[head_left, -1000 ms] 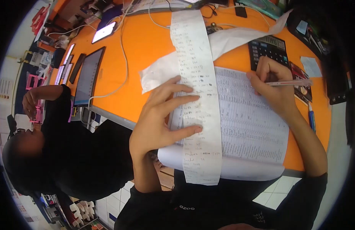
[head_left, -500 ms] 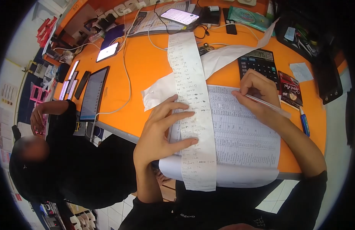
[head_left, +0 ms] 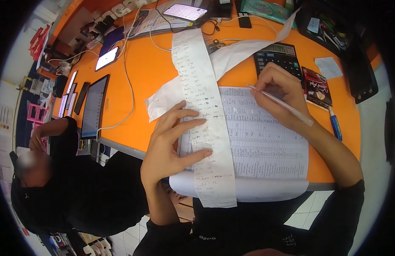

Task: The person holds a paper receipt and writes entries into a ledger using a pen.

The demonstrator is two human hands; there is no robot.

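Note:
My left hand (head_left: 165, 143) lies with its fingers spread on a long white paper strip (head_left: 197, 77) covered in handwritten words and numbers. Beneath the strip is a printed table sheet (head_left: 270, 145), its near end curling over the desk edge. In my right hand (head_left: 280, 87) is a slim, clear-barrelled pen (head_left: 287, 107), pinched between thumb and fingers. Its tip is near the sheet's upper part; I cannot tell whether it touches. A black calculator (head_left: 277, 57) with a lit display sits just beyond my right hand, which partly covers it.
A red pack (head_left: 317, 88) and a blue marker (head_left: 335, 124) lie at the right. Further back are a phone (head_left: 185, 12), a green packet (head_left: 265, 12) and cables. A tablet-like screen (head_left: 95, 106) lies left, near another person in black (head_left: 91, 187).
The whole view has shifted slightly, so the desk items appear further left and higher. The pen has tilted, with its tip now showing past my right fingers. My left hand stays on the strip.

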